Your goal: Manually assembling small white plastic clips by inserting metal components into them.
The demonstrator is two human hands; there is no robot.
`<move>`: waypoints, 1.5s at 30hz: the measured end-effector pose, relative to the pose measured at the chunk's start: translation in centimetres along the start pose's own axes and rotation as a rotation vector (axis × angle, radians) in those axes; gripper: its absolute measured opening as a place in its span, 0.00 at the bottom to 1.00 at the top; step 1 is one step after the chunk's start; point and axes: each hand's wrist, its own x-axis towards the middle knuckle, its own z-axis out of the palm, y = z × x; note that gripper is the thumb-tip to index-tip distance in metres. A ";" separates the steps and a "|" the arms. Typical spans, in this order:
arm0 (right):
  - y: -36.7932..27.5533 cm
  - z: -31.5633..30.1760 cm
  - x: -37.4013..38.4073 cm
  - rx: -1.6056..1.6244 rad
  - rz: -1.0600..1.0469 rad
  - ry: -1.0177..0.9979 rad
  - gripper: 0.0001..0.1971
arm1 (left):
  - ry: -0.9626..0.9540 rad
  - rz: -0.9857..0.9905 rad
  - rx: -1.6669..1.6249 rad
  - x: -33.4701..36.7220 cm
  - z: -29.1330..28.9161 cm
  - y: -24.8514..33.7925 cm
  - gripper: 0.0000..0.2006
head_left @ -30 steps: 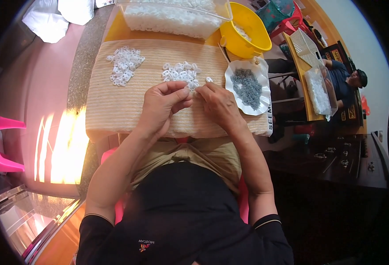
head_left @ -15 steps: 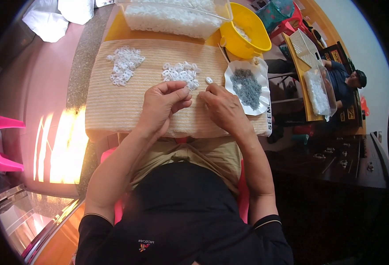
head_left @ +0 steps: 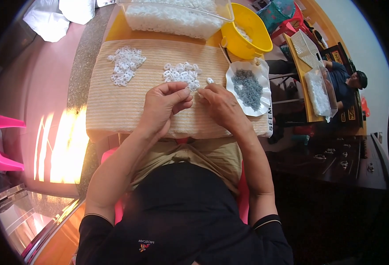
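Our left hand (head_left: 161, 104) is pinching, on what we cannot tell; if its fingers (head_left: 176, 85) slip, we could be scattering the white pieces (head_left: 181, 73) just beyond. Our right hand (head_left: 222, 104) is holding its fingers curled, grip unclear; swinging right could be tipping the dish (head_left: 265, 84) alongside.

The cream-cloth-covered tabletop (head_left: 115, 110) is free at its near-left corner; heaped white plastic pieces (head_left: 180, 74) block the middle, a white wavy-rimmed dish (head_left: 265, 86) the right edge.

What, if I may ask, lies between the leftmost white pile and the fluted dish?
The head view shows another white pile, then one loose white piece beyond the right hand.
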 end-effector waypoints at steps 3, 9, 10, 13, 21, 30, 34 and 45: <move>-0.6 -0.1 0.1 0.000 0.021 0.003 0.10 | 0.001 0.007 0.013 -0.1 0.0 0.0 0.07; -0.5 0.3 -0.1 0.090 0.086 0.083 0.12 | -0.006 0.007 0.011 0.1 -0.1 -0.1 0.07; -0.3 0.5 -0.2 0.174 0.121 0.125 0.13 | -0.005 0.006 0.011 0.1 -0.1 -0.1 0.07; 0.0 0.3 -0.7 0.568 0.231 0.123 0.13 | -0.003 -0.007 0.005 0.1 -0.1 0.0 0.07; 0.5 1.1 -1.4 0.937 0.369 0.064 0.14 | 0.029 -0.055 0.035 -0.1 0.3 -0.3 0.07; 0.7 1.4 -1.4 1.235 0.450 0.055 0.16 | 0.014 -0.104 0.093 -0.1 0.5 -0.6 0.08; 0.9 1.4 -1.6 1.230 0.466 0.041 0.16 | 0.021 -0.111 0.109 -0.1 0.6 -0.7 0.08; 0.9 1.0 -1.7 1.236 0.457 -0.008 0.17 | 0.017 -0.149 0.144 -0.1 0.7 -0.8 0.07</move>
